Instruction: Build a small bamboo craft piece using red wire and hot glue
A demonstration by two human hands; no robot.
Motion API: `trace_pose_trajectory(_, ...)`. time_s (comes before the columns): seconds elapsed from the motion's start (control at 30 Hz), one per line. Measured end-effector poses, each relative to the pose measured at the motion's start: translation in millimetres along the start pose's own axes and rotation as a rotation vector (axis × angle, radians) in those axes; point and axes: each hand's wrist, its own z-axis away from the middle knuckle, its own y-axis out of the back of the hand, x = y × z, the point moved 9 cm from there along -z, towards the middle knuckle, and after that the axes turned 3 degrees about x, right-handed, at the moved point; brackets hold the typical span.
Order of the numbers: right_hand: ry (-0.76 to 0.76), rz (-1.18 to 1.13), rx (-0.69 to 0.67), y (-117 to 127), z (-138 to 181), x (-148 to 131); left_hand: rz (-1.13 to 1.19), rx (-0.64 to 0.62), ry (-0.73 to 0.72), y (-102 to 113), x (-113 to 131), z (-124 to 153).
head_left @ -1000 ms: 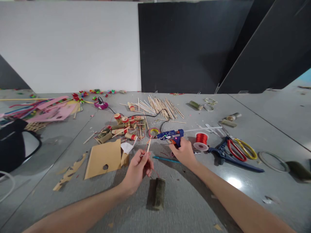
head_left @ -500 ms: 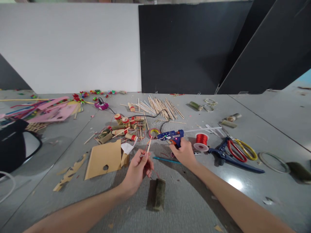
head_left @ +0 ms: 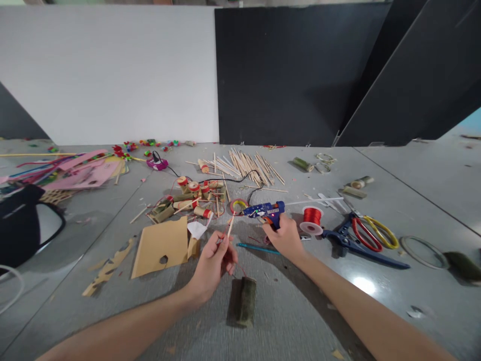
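My left hand [head_left: 216, 255] pinches a thin wooden stick [head_left: 230, 224], which points up and away from me. A red cord [head_left: 243, 271] runs from below that hand to a short green bamboo tube [head_left: 246, 302] on the floor. My right hand [head_left: 284, 237] is wrapped round the grip of a blue hot glue gun [head_left: 263, 210], whose nozzle points left, close to the stick's tip. A long clear glue stick [head_left: 313, 201] sticks out of the gun's back. Behind the nozzle lies a roll of tape [head_left: 238, 205]. A teal pen-like rod [head_left: 258, 248] lies between my hands.
Wooden sticks [head_left: 255, 167] lie scattered at the back. Bamboo pieces with red cord [head_left: 193, 188] and cardboard [head_left: 161, 248] are on the left. A red wire spool [head_left: 311, 219], blue pruners [head_left: 363, 245] and scissors [head_left: 379, 233] are on the right. Upright panels [head_left: 293, 75] stand behind.
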Motion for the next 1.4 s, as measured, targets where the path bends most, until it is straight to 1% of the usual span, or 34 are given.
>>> trace_pose_trajectory(0.37,0.002,0.018,0.012,0.7,-0.7,-0.1,-0.001,-0.014,0.004,-0.2,-1.4,0.4)
trace_pose_trajectory(0.77,-0.028,-0.047,-0.033,-2.5,0.1,0.4,0.001,-0.013,-0.002,0.7,-2.2,0.3)
trace_pose_trajectory(1.4,-0.024,-0.030,-0.018,-2.6,-0.1,2.0,0.010,-0.004,0.019,2.0,-4.6,-0.4)
